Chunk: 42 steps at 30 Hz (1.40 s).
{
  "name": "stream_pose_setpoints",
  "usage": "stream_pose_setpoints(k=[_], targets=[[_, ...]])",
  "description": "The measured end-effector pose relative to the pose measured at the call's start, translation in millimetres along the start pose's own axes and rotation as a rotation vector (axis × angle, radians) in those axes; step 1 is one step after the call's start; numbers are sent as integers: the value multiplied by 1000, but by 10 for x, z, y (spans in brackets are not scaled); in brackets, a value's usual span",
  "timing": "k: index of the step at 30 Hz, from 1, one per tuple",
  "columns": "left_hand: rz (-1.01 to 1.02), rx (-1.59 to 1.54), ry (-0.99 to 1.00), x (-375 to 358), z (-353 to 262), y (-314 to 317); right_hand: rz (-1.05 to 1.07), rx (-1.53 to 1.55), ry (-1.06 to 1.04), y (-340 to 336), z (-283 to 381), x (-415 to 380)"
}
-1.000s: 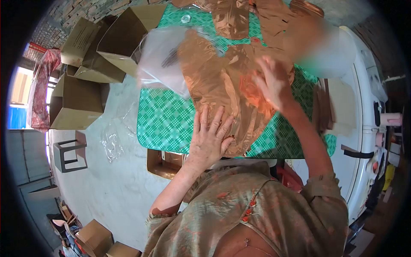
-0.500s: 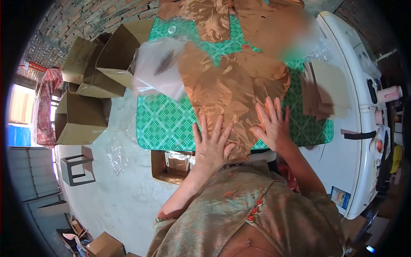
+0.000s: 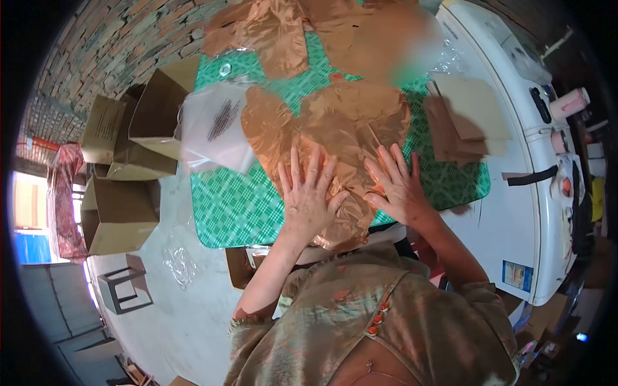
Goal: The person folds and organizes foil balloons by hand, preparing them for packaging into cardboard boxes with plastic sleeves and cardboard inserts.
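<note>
Both my hands, left [image 3: 308, 201] and right [image 3: 400, 193], press open-fingered on copper fabric [image 3: 335, 128]. Palms hide its lower part; its near edge overhangs the green tablecloth [image 3: 225, 206].

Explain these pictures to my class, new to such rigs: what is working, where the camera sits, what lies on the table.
No machine here: a person works with bare hands. One camera worn on the head takes every picture, looking forward and down. The left hand and right hand rest flat, fingers spread, on a shiny copper-coloured piece; neither seems to grip it. It lies on a green checked cover, with translucent plastic to the left and pale flat sheets to the right.
</note>
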<state>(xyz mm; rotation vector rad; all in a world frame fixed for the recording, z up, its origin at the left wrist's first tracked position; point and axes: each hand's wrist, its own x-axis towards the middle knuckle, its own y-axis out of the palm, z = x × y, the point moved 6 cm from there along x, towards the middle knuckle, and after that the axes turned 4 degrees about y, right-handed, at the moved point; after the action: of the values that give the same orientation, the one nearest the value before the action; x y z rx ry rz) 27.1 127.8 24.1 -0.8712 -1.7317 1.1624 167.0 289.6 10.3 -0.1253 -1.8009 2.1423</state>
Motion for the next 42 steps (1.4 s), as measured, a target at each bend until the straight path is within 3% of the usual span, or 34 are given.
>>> stream_pose_setpoints(k=[5,11,15,16,20,21,23,26,27,29,30,33,35,38,42], targets=[[21,28,31,49,27,136,-38,8,11,-29,-3,15],[1,59,48,25,50,237,-467,218,138,53,-559,230],[13,105,54,29,47,191,-573,354,173,-554,-505,58],[-91,90,93,52,2,65,-714,311,204,-693,-537,-69],[-218,-118,222,297,-309,-372,-916,442,576,-717,-1410,-798],[-165,-217,255,376,-443,-322,-990,446,675,-722,-1722,-971],[-58,-406,320,559,-721,-225,-1126,738,757,-582,-2474,-1264],[-15,-586,429,876,-1214,99,-801,801,1129,-469,-3172,-1314],[-36,-667,455,998,-1330,270,-751,983,1141,-391,-3305,-1264],[191,-852,237,1276,-1505,445,-631,1346,1139,-251,-3489,-1122],[301,-941,121,1355,-1581,531,-695,1460,1099,-227,-3557,-1079],[126,-1073,-3,1510,-1577,1043,-794,1763,993,-250,-3641,-858],[206,-1317,-123,1520,-1649,1068,-757,1914,974,-358,-3486,-793],[273,-1456,-254,1539,-1726,1099,-563,1767,998,3,-4057,-830],[216,-1408,-150,1539,-1935,922,-417,1711,1060,63,-4130,-824]])
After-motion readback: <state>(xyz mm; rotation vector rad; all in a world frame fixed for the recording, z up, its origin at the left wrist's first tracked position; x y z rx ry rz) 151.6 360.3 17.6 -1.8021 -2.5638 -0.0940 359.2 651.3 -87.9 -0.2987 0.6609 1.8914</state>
